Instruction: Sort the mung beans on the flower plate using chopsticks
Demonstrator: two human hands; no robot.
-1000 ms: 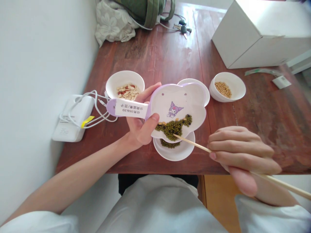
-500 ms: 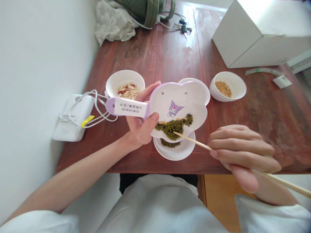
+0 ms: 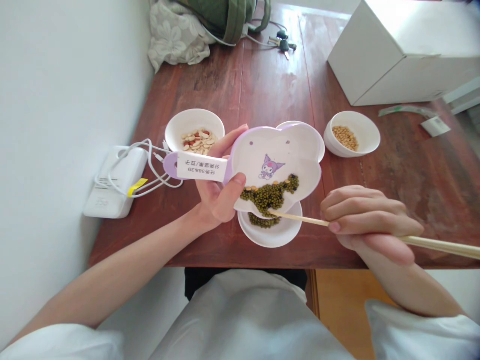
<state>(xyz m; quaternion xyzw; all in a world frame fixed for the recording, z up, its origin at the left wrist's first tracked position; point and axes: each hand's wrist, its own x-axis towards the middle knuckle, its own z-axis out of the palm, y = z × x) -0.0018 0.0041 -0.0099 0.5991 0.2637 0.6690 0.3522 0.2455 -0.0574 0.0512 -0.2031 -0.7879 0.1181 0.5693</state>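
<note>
My left hand (image 3: 219, 192) grips a purple-rimmed white plate (image 3: 275, 157) with a cartoon print and a labelled handle (image 3: 195, 166), tilted toward me. Green mung beans (image 3: 268, 194) lie heaped at its lower edge, over a small white dish (image 3: 275, 235) that holds more green beans. My right hand (image 3: 369, 225) is closed around wooden chopsticks (image 3: 300, 218), whose tips touch the beans at the plate's lower rim.
On the brown wooden table (image 3: 270, 80) stand a white bowl of peanuts (image 3: 195, 132), a bowl of yellow beans (image 3: 352, 134) and another white dish behind the plate. A white box (image 3: 401, 47), keys (image 3: 281, 42), a green bag (image 3: 225, 15) and a white charger with cable (image 3: 116, 182) lie around.
My right hand has risen and turned, so the chopsticks now lie flatter, their tips still at the green beans. The plate and left hand have barely moved.
</note>
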